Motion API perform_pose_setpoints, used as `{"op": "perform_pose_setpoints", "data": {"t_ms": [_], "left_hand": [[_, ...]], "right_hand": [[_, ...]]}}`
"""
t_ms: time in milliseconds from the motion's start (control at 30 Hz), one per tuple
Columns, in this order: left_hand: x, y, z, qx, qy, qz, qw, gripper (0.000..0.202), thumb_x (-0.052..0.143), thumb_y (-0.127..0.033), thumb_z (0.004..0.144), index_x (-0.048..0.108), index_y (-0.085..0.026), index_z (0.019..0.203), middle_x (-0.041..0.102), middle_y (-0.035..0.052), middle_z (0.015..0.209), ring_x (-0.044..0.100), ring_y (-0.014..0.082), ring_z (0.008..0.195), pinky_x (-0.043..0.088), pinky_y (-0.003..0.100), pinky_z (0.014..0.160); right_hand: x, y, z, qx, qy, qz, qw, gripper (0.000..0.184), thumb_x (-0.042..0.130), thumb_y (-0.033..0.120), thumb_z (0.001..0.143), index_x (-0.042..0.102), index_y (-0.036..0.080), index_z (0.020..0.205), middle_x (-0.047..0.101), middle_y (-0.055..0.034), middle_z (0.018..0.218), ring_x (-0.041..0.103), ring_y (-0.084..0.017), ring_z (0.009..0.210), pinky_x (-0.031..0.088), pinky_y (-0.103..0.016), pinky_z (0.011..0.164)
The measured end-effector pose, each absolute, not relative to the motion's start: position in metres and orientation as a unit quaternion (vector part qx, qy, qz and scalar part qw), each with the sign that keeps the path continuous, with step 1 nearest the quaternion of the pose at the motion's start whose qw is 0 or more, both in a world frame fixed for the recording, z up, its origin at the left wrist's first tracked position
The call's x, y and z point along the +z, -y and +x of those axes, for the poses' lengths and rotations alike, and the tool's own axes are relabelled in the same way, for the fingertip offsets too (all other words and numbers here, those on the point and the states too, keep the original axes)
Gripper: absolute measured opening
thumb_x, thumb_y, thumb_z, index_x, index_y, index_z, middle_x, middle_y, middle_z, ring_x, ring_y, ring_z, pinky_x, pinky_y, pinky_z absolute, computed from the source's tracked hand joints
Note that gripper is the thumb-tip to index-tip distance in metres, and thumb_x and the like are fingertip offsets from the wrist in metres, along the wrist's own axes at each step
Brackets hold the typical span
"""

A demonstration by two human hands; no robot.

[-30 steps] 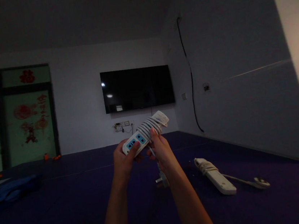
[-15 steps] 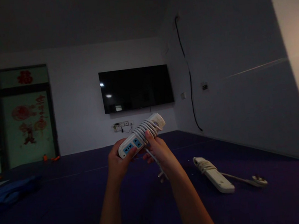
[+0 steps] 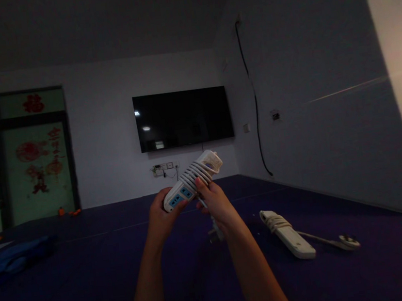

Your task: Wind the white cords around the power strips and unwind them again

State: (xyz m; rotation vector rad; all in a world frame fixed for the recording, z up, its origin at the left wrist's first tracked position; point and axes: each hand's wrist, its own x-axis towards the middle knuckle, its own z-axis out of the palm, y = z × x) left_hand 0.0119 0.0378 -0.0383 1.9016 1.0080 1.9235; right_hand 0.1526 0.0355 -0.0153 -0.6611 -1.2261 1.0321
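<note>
I hold a white power strip (image 3: 192, 180) with blue sockets in front of me, its white cord wound in several coils around its far half. My left hand (image 3: 162, 217) is closed around the strip's near end. My right hand (image 3: 213, 202) grips the cord just under the coils, thumb up against them. The plug (image 3: 215, 232) dangles below my right hand on a short free length of cord. A second white power strip (image 3: 288, 240) lies on the dark blue floor to the right, partly wrapped in its own cord, its plug (image 3: 349, 241) resting loose beside it.
A dark wall-mounted television (image 3: 183, 118) hangs straight ahead above wall sockets (image 3: 166, 167). A black cable (image 3: 255, 114) runs down the right wall. Blue fabric (image 3: 12, 256) lies on the floor at left, near glass doors (image 3: 20, 158) with red decorations.
The strip dipped slightly left and lower half a second ago, then rose a little again. The hanging plug swings under my right hand. Both hands keep their grip.
</note>
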Motion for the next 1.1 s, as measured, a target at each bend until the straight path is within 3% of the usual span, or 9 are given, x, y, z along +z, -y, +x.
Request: {"op": "perform_pose_setpoints", "data": {"t_ms": [100, 267, 400, 600, 733, 867, 1100], "left_hand": [[-0.036, -0.036, 0.014, 0.654, -0.358, 0.650, 0.146, 0.044, 0.073, -0.043, 0.061, 0.061, -0.016, 0.094, 0.066, 0.0041, 0.083, 0.062, 0.0159, 0.068, 0.049, 0.025, 0.058], [-0.028, -0.025, 0.018, 0.661, -0.308, 0.517, 0.448, 0.062, 0.043, -0.068, 0.075, 0.063, -0.013, 0.095, 0.069, 0.0108, 0.079, 0.066, 0.0192, 0.061, 0.049, 0.025, 0.047], [-0.022, -0.016, 0.019, 0.607, -0.286, 0.467, 0.576, 0.064, 0.036, -0.066, 0.080, 0.065, -0.010, 0.090, 0.071, 0.0144, 0.078, 0.065, 0.0167, 0.051, 0.048, 0.022, 0.041], [-0.018, -0.012, 0.024, 0.624, -0.277, 0.443, 0.581, 0.030, 0.050, -0.040, 0.084, 0.063, -0.012, 0.084, 0.067, 0.0060, 0.063, 0.055, 0.0095, 0.035, 0.042, 0.017, 0.031], [-0.017, -0.015, 0.028, 0.641, -0.262, 0.424, 0.584, 0.030, 0.048, -0.039, 0.085, 0.061, -0.012, 0.087, 0.066, 0.0063, 0.063, 0.054, 0.0085, 0.035, 0.036, 0.014, 0.025], [-0.016, -0.018, 0.029, 0.670, -0.228, 0.393, 0.587, 0.028, 0.045, -0.036, 0.087, 0.058, -0.012, 0.092, 0.065, 0.0050, 0.063, 0.056, 0.0098, 0.038, 0.036, 0.013, 0.026], [-0.019, -0.026, 0.023, 0.734, -0.141, 0.347, 0.567, 0.027, 0.037, -0.029, 0.090, 0.057, -0.011, 0.086, 0.063, 0.0058, 0.063, 0.061, 0.0136, 0.048, 0.037, 0.013, 0.027]], "right_hand": [[-0.016, -0.036, 0.156, 0.434, 0.552, -0.292, 0.649, 0.034, 0.054, 0.048, 0.078, 0.052, 0.016, 0.089, 0.055, 0.0046, 0.060, 0.043, -0.005, 0.036, 0.026, -0.016, 0.032], [-0.013, -0.033, 0.159, 0.432, 0.564, -0.279, 0.646, 0.034, 0.055, 0.048, 0.077, 0.053, 0.016, 0.087, 0.056, 0.0037, 0.061, 0.044, -0.006, 0.037, 0.027, -0.016, 0.032], [-0.013, -0.032, 0.156, 0.449, 0.570, -0.261, 0.637, 0.033, 0.053, 0.048, 0.079, 0.052, 0.016, 0.088, 0.053, 0.0055, 0.056, 0.045, -0.006, 0.035, 0.027, -0.015, 0.031], [-0.014, -0.033, 0.150, 0.461, 0.559, -0.287, 0.627, 0.031, 0.052, 0.045, 0.083, 0.052, 0.015, 0.090, 0.058, 0.0023, 0.061, 0.052, -0.007, 0.035, 0.030, -0.016, 0.030], [-0.011, -0.030, 0.153, 0.455, 0.566, -0.290, 0.623, 0.029, 0.050, 0.039, 0.086, 0.051, 0.015, 0.103, 0.063, 0.0000, 0.070, 0.056, -0.008, 0.039, 0.037, -0.016, 0.033], [-0.009, -0.025, 0.163, 0.459, 0.580, -0.308, 0.598, 0.034, 0.048, 0.036, 0.089, 0.049, 0.015, 0.116, 0.063, 0.0007, 0.058, 0.055, -0.009, 0.039, 0.037, -0.015, 0.034], [-0.006, -0.022, 0.169, 0.499, 0.566, -0.293, 0.588, 0.027, 0.040, 0.019, 0.087, 0.056, 0.011, 0.108, 0.067, -0.0028, 0.058, 0.057, -0.011, 0.043, 0.042, -0.019, 0.040]]}}
